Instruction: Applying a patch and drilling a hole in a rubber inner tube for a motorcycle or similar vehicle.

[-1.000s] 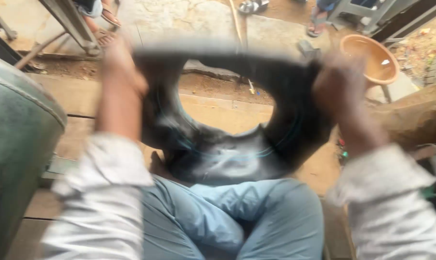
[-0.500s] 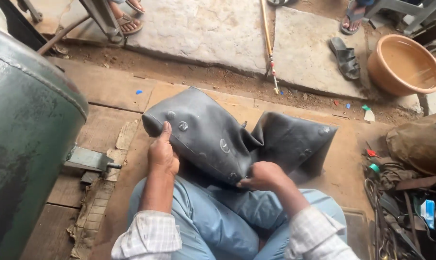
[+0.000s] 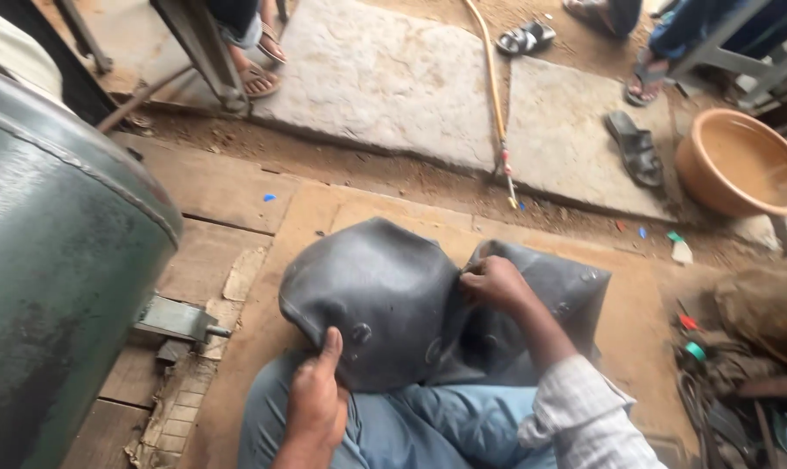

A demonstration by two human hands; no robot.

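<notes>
A black rubber inner tube point(image 3: 385, 295), deflated and folded, lies across my knees in light blue trousers point(image 3: 428, 426) and on the wooden floor. My left hand point(image 3: 317, 399) presses its near edge, thumb up against the rubber beside small round patches. My right hand point(image 3: 495, 282) pinches a fold at the middle of the tube, fingers closed on the rubber.
A big dark green tank point(image 3: 55, 260) stands close at the left. An orange basin point(image 3: 740, 169) sits at the right past stone slabs point(image 3: 393, 78). A yellow hose point(image 3: 496, 95), a loose sandal point(image 3: 635, 148) and other people's feet point(image 3: 254, 74) are ahead. Tools and wires point(image 3: 723, 391) lie at the right.
The tube was held up and swung in a blur; it now lies folded on my lap. My right hand has moved up from the near edge to the middle fold.
</notes>
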